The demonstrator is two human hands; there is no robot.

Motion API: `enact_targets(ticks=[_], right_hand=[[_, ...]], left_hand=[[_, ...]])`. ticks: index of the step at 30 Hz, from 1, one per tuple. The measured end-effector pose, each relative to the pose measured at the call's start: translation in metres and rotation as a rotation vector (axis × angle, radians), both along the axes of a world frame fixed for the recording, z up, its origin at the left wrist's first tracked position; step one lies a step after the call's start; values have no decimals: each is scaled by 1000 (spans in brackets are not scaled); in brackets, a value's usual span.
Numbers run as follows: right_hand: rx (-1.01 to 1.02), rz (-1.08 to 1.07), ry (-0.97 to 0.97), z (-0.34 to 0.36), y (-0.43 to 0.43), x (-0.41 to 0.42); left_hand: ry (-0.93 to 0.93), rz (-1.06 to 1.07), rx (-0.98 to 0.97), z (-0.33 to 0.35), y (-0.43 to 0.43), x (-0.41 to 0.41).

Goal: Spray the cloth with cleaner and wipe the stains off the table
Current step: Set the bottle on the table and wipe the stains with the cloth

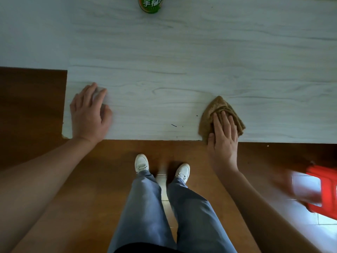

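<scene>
1. Cloth (217, 105): brown, coarse weave, bunched into a rough triangle with its peak pointing away from the person. It lies on the table (164, 70) at the near edge, right of centre, with one corner hanging just over the edge.
2. Right hand (223, 137): laid flat on the cloth's near half, fingers straight and close together, thumb along the cloth's left side. It presses rather than clutches.
3. Left hand (89, 114): palm down on the table near its left corner, well apart from the cloth, fingers loosely spread and holding nothing.
4. Dark marks (174, 125): a short streak and a few specks on the tabletop, just left of the cloth.
5. Table surface: pale, whitewashed wood grain. A green container (150, 4) with white lettering stands at the far edge, cut off by the frame.
6. Room: brown wood floor (109, 161), with pale tiles at lower right. A red stool (326, 190) at right is blurred. The person stands in blue trousers and white shoes (141, 163).
</scene>
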State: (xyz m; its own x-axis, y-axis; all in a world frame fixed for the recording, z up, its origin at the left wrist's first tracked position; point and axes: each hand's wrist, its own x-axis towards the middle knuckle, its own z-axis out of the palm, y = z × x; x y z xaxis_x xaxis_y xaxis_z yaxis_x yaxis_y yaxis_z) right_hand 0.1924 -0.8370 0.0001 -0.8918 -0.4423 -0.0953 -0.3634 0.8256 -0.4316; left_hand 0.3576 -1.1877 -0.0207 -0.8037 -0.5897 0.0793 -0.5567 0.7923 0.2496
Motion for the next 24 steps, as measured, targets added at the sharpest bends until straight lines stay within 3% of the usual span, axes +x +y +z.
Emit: enact_targets(ticks=[9,15,20,24], right_hand=[[35,-19,4,-7,-75,64],[53,-47,-14,-7,-148,97],[55,-109,-44,-3,-211,117],[59,-75,-69,3,-263,132]], left_hand=[[1,-5,21,2,-2,1],[7,-61,155,13,-5,4],[6,-359,138,25,-69,23],[-70,-388,92,30,-139,24]])
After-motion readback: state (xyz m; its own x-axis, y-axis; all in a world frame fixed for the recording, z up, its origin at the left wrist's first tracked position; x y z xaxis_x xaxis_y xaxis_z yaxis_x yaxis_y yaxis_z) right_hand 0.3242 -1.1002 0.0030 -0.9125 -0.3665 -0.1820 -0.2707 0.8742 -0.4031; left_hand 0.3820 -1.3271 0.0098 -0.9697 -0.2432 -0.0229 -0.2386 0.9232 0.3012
